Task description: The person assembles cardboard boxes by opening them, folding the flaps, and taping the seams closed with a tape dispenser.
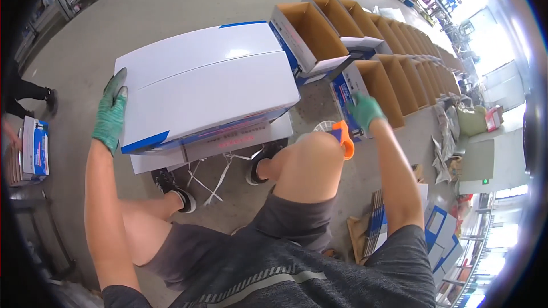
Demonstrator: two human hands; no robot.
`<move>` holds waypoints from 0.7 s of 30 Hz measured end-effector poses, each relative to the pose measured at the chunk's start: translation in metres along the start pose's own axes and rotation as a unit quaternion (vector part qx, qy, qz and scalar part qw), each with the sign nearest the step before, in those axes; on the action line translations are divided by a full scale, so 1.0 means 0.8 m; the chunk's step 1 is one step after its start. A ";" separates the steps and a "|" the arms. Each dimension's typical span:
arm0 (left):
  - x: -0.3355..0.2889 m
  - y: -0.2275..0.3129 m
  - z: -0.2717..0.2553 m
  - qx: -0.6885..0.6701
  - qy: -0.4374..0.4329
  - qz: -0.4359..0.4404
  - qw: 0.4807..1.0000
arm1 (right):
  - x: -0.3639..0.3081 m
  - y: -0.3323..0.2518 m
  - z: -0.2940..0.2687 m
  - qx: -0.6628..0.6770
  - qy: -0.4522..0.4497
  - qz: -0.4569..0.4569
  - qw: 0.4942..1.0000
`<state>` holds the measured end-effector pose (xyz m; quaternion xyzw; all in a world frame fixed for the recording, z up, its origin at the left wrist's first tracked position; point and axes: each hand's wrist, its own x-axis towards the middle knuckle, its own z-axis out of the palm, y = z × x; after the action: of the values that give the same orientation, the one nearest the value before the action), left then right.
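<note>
A large closed white carton (205, 80) with blue corners and a seam along its top stands before me. It rests on a flat cardboard piece (251, 137) with loose white strapping beneath. My left hand (111, 111), in a green glove, lies against the carton's left end, fingers stretched over its upper edge. My right hand (367, 111), also green-gloved, is to the right, close to an open carton (349, 88). Its fingers are bent and blurred, and whether it holds anything is unclear. An orange-handled tape dispenser (346, 141) is beside my knee, just below that hand.
Rows of open brown-lined cartons (394, 34) stretch away at the far right. Flattened cartons (377, 222) lean at the lower right, near sacks (474, 117). At the left edge, another person's hand touches upright cartons (35, 148). Shelving (60, 0) stands at the far left.
</note>
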<state>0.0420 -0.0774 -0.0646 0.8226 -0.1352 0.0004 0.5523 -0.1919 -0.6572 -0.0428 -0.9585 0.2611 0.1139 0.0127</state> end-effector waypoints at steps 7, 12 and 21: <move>-0.008 0.014 -0.001 0.055 0.004 0.021 0.998 | -0.045 0.085 0.301 0.122 -0.082 0.175 0.974; -0.005 -0.001 -0.005 0.116 0.002 0.134 0.984 | -0.002 0.077 0.250 0.242 0.101 -0.003 0.965; -0.013 0.009 0.002 0.075 0.054 0.094 0.991 | 0.021 -0.227 -0.176 0.553 -0.019 -0.361 0.750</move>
<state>0.0301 -0.0789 -0.0604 0.8442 -0.1815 0.1064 0.4930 -0.0565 -0.5203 0.0844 -0.8043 -0.0875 -0.0451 0.5860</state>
